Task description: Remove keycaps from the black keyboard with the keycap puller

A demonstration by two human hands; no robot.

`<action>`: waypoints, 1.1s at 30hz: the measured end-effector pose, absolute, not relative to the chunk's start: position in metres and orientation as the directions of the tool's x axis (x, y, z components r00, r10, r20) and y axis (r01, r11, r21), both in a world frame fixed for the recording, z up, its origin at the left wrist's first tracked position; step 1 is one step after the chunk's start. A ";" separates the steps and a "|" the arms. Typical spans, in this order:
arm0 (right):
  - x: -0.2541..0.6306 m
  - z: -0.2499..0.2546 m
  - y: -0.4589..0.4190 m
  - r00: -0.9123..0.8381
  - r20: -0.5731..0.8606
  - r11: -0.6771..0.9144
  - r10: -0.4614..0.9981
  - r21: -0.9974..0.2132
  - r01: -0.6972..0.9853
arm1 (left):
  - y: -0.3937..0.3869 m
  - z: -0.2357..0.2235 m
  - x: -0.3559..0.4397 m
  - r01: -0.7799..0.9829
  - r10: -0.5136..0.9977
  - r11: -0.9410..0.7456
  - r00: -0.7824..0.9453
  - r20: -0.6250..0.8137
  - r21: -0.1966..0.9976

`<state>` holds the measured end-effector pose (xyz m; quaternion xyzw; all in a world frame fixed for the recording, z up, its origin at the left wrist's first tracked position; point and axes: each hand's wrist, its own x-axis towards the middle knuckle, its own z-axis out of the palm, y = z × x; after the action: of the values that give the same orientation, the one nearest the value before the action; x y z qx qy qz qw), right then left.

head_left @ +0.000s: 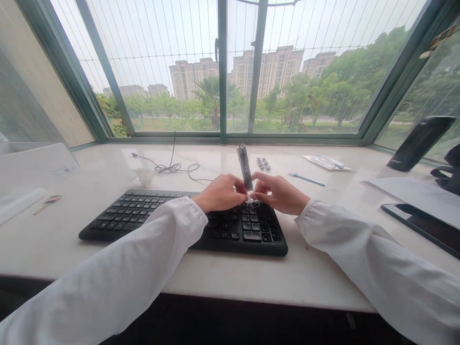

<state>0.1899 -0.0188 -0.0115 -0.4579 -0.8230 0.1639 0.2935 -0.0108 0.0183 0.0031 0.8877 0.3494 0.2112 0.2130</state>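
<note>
Hands [221,193] [278,194] pinching slim plastic packet [245,167], over keyboard [122,215]

Our left hand [221,193] and right hand [278,193] hang over the keyboard [143,215], with the slim packet [245,167] upright between them. Beyond the keyboard, a lane runs along the white sill [223,158] to the window frame [230,138], crossed on the left by a coiled black cable [172,167] and on the right by a blue pen [307,179]; a dark tablet [427,227] blocks the near right
</note>
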 end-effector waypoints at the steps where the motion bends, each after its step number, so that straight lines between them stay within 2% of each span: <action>1: 0.190 -0.010 -0.020 -0.413 0.336 0.532 0.847 -0.518 0.670 | 0.018 0.003 -0.011 0.526 0.710 -0.664 0.666 0.228 0.532; 9: 0.188 -0.001 -0.027 -0.453 0.321 0.552 0.832 -0.398 0.732 | 0.016 0.000 -0.010 0.493 0.690 -0.691 0.667 0.280 0.528; 13: 0.190 0.000 -0.027 -0.461 0.303 0.549 0.834 -0.374 0.747 | 0.017 -0.001 -0.009 0.482 0.680 -0.702 0.672 0.292 0.525; 17: 0.192 -0.001 -0.025 -0.451 0.265 0.523 0.852 -0.423 0.740 | 0.017 -0.001 -0.009 0.490 0.675 -0.709 0.679 0.289 0.508; 24: 0.196 -0.011 -0.020 -0.441 0.222 0.481 0.870 -0.583 0.655 | 0.017 -0.001 -0.009 0.492 0.673 -0.712 0.681 0.288 0.500; 33: 0.196 -0.014 -0.020 -0.430 0.238 0.478 0.871 -0.613 0.629 | 0.015 0.002 -0.008 0.539 0.682 -0.716 0.674 0.283 0.443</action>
<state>0.1957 -0.0200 -0.0144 -0.4595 -0.8157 0.2231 0.2715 -0.0075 0.0154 0.0018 0.9002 0.3393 0.2186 0.1635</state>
